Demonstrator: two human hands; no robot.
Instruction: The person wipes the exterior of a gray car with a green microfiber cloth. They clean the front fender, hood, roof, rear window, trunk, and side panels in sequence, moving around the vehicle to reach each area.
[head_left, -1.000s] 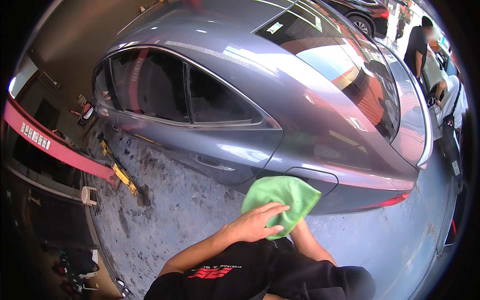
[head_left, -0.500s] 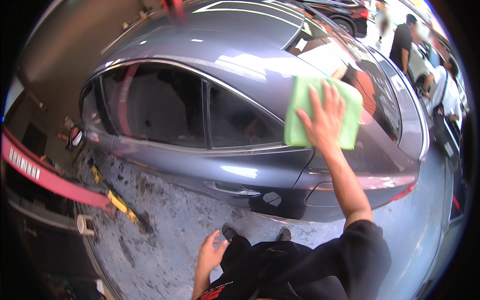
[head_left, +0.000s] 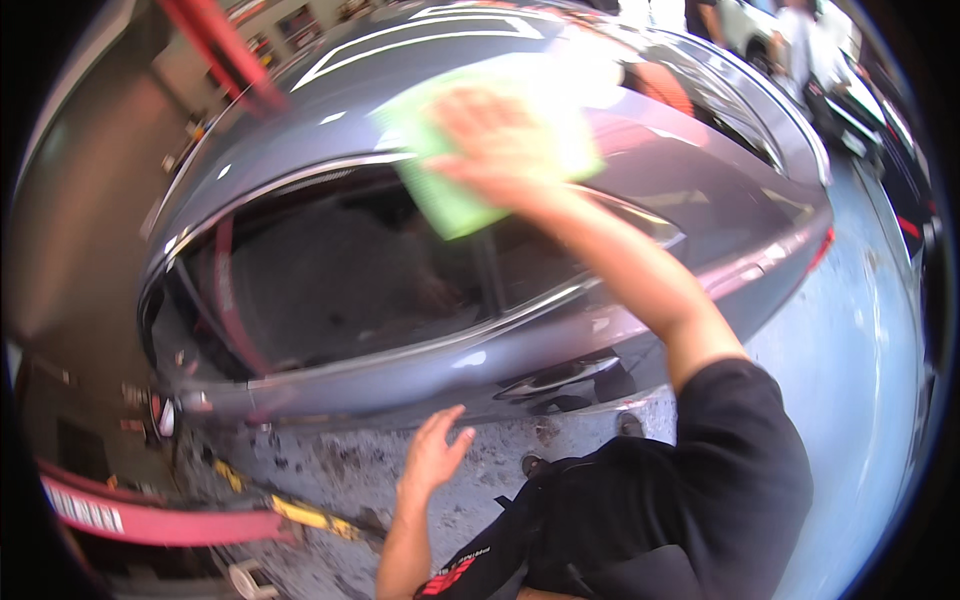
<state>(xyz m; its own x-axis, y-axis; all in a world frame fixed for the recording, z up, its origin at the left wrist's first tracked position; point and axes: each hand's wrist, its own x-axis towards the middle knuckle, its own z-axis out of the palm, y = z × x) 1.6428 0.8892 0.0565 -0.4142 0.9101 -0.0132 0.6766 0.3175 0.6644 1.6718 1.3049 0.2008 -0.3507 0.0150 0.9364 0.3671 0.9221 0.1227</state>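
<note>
A grey car (head_left: 700, 170) fills the middle of the view, its dark side windows (head_left: 340, 270) facing me. Blurred by motion, my right hand (head_left: 490, 140) presses its flat palm and fingers on a light green microfibre cloth (head_left: 440, 200). The cloth lies over the edge of the roof above the side windows, and one corner hangs across the glass. Low in front of the car door, my left hand (head_left: 437, 452) is held in the air with thumb and fingers apart, holding nothing. A door handle (head_left: 560, 378) shows to the right of it.
A red lift arm (head_left: 170, 515) with a yellow section (head_left: 315, 518) reaches low over the stained floor at left. A red post (head_left: 220, 50) rises beyond the car. At far right are people (head_left: 797, 50) and other vehicles (head_left: 850, 120).
My right hand has swept the cloth left and up, from the rear quarter to the roof edge above the windows. My view has shifted, and my left hand is slightly higher in it.
</note>
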